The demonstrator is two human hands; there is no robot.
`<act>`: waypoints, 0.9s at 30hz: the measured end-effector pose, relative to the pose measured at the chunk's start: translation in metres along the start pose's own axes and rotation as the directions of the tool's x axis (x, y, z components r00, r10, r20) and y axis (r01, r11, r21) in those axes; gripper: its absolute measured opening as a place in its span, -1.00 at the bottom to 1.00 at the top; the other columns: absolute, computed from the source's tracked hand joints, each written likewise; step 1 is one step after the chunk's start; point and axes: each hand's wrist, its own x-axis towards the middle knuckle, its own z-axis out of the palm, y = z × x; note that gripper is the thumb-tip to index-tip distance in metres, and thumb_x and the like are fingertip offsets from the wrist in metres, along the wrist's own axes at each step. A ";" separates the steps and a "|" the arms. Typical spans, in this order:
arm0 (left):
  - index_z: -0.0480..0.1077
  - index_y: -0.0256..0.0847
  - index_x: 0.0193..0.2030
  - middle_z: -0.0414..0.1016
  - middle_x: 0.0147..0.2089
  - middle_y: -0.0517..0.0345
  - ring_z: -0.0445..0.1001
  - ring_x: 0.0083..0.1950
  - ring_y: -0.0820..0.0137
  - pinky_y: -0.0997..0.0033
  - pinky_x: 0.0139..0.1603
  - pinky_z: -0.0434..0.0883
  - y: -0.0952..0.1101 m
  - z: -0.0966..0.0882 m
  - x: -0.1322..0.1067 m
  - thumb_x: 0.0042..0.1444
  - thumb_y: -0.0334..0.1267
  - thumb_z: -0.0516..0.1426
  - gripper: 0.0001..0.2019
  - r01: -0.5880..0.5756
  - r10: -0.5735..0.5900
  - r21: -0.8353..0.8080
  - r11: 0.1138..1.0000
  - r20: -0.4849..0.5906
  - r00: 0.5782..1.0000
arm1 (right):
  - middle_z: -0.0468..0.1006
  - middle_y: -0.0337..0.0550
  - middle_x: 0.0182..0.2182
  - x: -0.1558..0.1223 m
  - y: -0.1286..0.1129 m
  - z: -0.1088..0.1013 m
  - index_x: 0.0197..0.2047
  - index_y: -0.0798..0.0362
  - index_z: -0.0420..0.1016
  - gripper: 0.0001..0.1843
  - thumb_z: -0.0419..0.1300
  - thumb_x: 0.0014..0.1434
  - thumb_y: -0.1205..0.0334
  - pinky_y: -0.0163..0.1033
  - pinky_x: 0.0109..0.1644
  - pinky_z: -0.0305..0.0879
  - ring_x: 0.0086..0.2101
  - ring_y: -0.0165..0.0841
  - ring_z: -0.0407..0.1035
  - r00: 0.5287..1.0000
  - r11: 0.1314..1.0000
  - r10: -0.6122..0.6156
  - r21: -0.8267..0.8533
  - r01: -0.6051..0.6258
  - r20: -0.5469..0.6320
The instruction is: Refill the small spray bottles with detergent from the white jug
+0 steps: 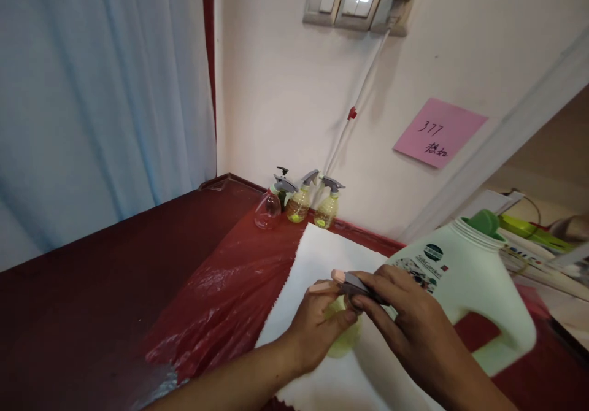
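Bottle (344,341) in left grip (316,326); sprayer (356,284) in right grip (407,303).

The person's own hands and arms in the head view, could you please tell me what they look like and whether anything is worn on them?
The left hand and right hand show no gloves, rings or markings; whether anything covers the fingertips is hard to tell. The left forearm and right forearm are bare to the picture's edge, with no sleeve, watch or bracelet visible.

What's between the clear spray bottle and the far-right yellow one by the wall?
In the head view, another yellow spray bottle and a partly hidden dark pump bottle.
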 end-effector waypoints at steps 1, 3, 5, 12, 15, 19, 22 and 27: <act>0.55 -0.09 0.03 0.56 0.02 0.13 0.44 0.11 0.21 0.26 0.20 0.28 -0.001 0.000 -0.002 0.29 -0.01 0.16 -0.70 0.015 -0.015 0.003 1.000 0.001 1.000 | 0.52 -0.15 -0.16 -0.004 0.000 0.002 0.24 -0.27 0.37 -0.63 0.12 0.39 0.08 -0.02 -0.13 0.43 -0.15 -0.18 0.45 0.999 0.999 0.025 0.030 -0.024 -0.037; 0.56 -0.11 -0.01 0.56 -0.02 0.12 0.44 0.10 0.22 0.26 0.20 0.27 -0.003 -0.002 -0.005 0.33 0.01 0.11 -0.68 0.033 -0.033 0.028 0.999 -0.004 0.999 | 0.47 -0.09 0.14 -0.016 0.003 0.007 0.40 -0.34 0.13 -0.38 0.19 0.34 -0.02 0.12 0.10 0.40 0.09 -0.09 0.40 0.988 0.987 0.116 0.126 -0.103 -0.100; 0.57 -0.13 -0.06 0.57 -0.02 0.10 0.44 0.10 0.22 0.27 0.21 0.27 -0.005 -0.002 -0.007 0.36 -0.03 0.06 -0.68 0.033 -0.031 0.056 0.998 -0.036 0.999 | 0.27 -0.08 0.36 -0.033 0.007 0.018 0.46 -0.35 -0.03 -0.18 0.26 0.26 -0.09 0.24 0.27 0.27 0.27 -0.01 0.25 0.959 0.939 0.258 0.264 -0.221 -0.116; 0.52 -0.18 -0.19 0.55 -0.01 0.04 0.46 0.10 0.21 0.24 0.19 0.31 -0.015 -0.004 0.000 0.35 -0.12 0.00 -0.70 0.049 -0.046 0.005 0.999 -0.293 0.955 | 0.31 0.07 0.33 -0.072 0.019 0.078 0.40 -0.08 0.05 -0.03 0.40 0.03 -0.03 0.15 0.32 0.24 0.27 0.03 0.27 0.847 0.679 0.522 0.554 -0.482 0.096; 0.51 -0.18 -0.12 0.55 0.00 0.03 0.47 0.10 0.20 0.23 0.19 0.33 -0.013 -0.005 0.003 0.31 -0.12 0.02 -0.72 0.054 -0.049 0.006 0.999 -0.326 0.944 | 0.41 0.03 0.23 -0.062 0.010 0.092 0.28 -0.02 0.18 -0.19 0.36 0.01 0.06 0.08 0.31 0.23 0.23 -0.02 0.31 0.867 0.656 0.470 0.592 -0.469 0.167; 0.49 -0.17 -0.23 0.56 -0.11 0.07 0.50 0.01 0.21 0.26 0.12 0.38 -0.006 -0.008 0.003 0.26 -0.08 0.06 -0.75 0.070 -0.056 0.028 0.997 -0.349 0.935 | 0.49 -0.01 0.11 -0.047 -0.006 0.092 0.20 0.01 0.24 -0.28 0.32 -0.04 0.23 0.00 0.22 0.30 0.11 -0.09 0.39 0.858 0.656 0.498 0.593 -0.468 0.126; 0.50 -0.16 -0.14 0.60 -0.06 0.05 0.50 0.08 0.14 0.26 0.04 0.44 -0.004 -0.014 0.002 0.25 0.00 0.06 -0.69 0.123 -0.100 0.045 0.991 -0.345 0.933 | 0.55 -0.08 -0.01 -0.047 -0.012 0.085 0.08 -0.02 0.31 -0.32 0.36 -0.15 0.27 -0.04 0.08 0.39 -0.02 -0.11 0.46 0.870 0.675 0.488 0.602 -0.426 0.068; 0.54 -0.09 -0.01 0.59 0.14 0.05 0.49 0.21 -0.01 0.05 0.25 0.37 -0.009 -0.029 0.005 0.08 0.24 0.15 -0.48 0.281 -0.187 0.159 0.946 -0.442 0.877 | 0.62 -0.09 -0.04 -0.074 -0.012 0.051 -0.02 -0.07 0.46 -0.40 0.43 -0.16 -0.02 -0.06 0.09 0.40 -0.04 -0.06 0.51 0.834 0.638 0.552 0.642 -0.425 0.002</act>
